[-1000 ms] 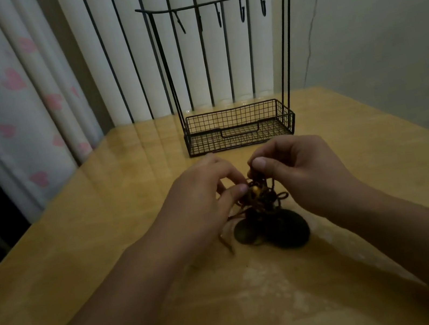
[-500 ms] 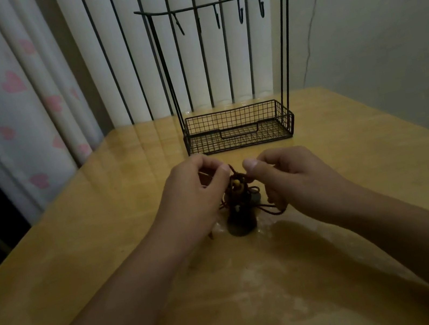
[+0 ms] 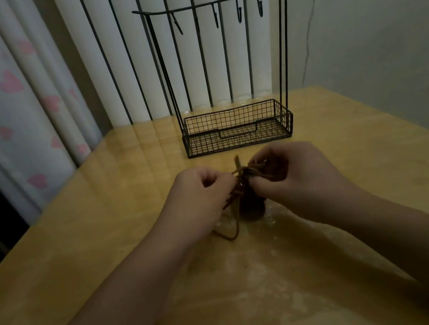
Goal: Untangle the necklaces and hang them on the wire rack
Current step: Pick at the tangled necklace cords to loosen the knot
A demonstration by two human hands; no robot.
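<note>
Currently untangling: left hand (image 3: 199, 196) and right hand (image 3: 295, 174) are pinching the knotted necklaces (image 3: 244, 180) — next, separate one cord for the wire rack (image 3: 227, 75).

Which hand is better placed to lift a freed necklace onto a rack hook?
Probably the right hand: it pinches the cord tangle nearer the wire rack; the left hand can steady the rest.

We see a glossy yellow wooden table (image 3: 106, 237) that carries everything. On its far side stands a black wire rack (image 3: 236, 127), its mesh basket resting on the tabletop. Nearer us, a loop of brown cord (image 3: 232, 234) lies on the wood beside a dark round piece (image 3: 252, 207), perhaps a pendant; the light is too dim to tell.
</note>
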